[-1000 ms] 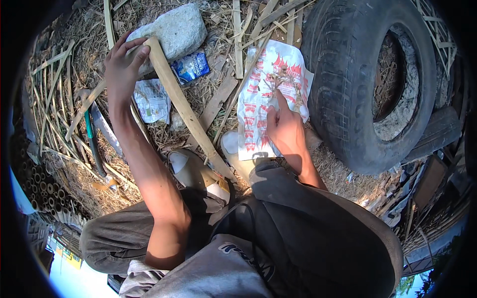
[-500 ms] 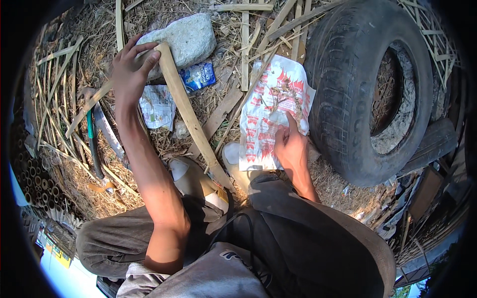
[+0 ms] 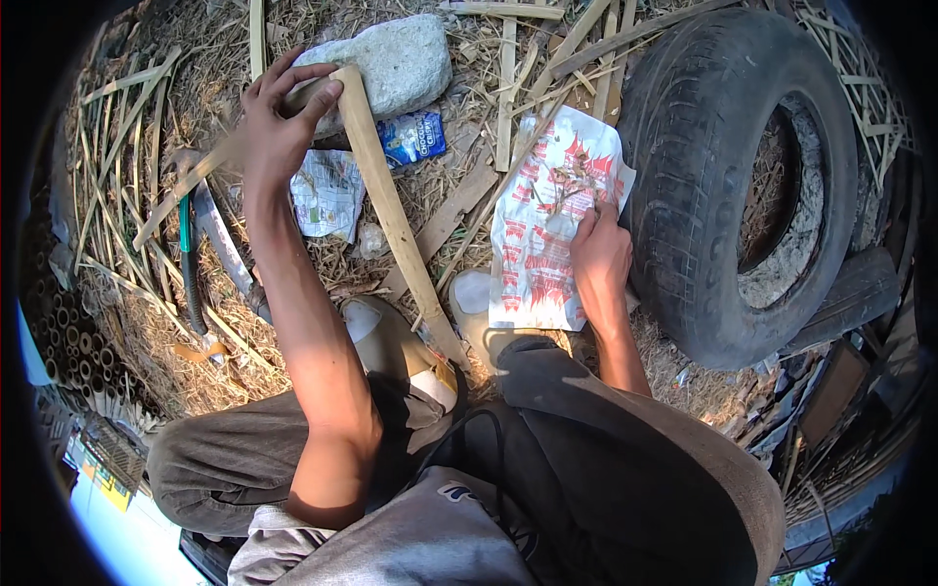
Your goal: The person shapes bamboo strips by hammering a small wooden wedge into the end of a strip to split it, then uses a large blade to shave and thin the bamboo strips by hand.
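I see the left hand (image 3: 278,122) closed around the upper end of a bamboo slat (image 3: 396,210), fingers wrapped over it, at the edge of a grey stone (image 3: 396,63). The slat runs diagonally down to a point between my shoes (image 3: 391,342). The right hand (image 3: 598,259) lies partly open, fingers spread and pressing a red-and-white printed sheet (image 3: 547,230) to the ground; it grips nothing. The sheet's right edge sits just beside a tyre (image 3: 728,176). Loose strips and straw (image 3: 147,195) crowd the left; a knife (image 3: 220,239) lies near the left forearm.
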Demonstrator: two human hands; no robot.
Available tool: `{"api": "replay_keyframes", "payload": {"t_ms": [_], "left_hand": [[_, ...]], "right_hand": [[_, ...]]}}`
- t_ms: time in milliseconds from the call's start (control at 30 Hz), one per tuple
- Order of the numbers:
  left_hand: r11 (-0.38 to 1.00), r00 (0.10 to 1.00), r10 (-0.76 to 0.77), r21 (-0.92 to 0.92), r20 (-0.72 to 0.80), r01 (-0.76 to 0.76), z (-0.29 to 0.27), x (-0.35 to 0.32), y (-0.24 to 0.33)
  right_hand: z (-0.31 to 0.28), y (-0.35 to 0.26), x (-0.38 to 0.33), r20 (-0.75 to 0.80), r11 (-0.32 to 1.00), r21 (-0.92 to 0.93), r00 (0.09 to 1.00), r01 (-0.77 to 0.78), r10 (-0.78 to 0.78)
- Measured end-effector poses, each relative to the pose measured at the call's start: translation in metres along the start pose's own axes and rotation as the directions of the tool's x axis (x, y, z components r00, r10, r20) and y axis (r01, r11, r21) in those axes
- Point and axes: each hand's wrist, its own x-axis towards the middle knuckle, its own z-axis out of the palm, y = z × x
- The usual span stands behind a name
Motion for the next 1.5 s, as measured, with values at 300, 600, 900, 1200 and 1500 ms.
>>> {"api": "replay_keyframes", "payload": {"t_ms": [300, 600, 900, 1200, 1500], "left_hand": [[0.999, 0.999, 0.04, -0.009, -0.012, -0.04, 0.0, 0.003, -0.005], [0.997, 0.997, 0.072, -0.013, -0.017, -0.072, -0.001, 0.005, -0.009], [0.995, 0.996, 0.064, 0.085, -0.054, -0.059, 0.004, 0.0, -0.011], [0.987, 0.994, 0.058, 0.154, -0.087, -0.044, 0.001, -0.007, 0.001], [0.999, 0.996, 0.02, 0.051, -0.084, -0.016, 0.009, -0.009, 0.002]], "right_hand": [[0.008, 0.009, -0.002, -0.168, 0.981, 0.153, 0.982, 0.117, -0.091], [-0.002, 0.008, -0.014, -0.178, 0.918, 0.337, 0.971, 0.21, -0.157], [-0.001, 0.004, -0.009, -0.224, 0.918, 0.314, 0.959, 0.242, -0.176], [-0.009, 0.003, -0.013, -0.1, 0.92, 0.35, 0.983, 0.178, -0.152], [-0.014, 0.017, -0.014, -0.092, 0.927, 0.275, 0.967, 0.253, -0.237]]}}
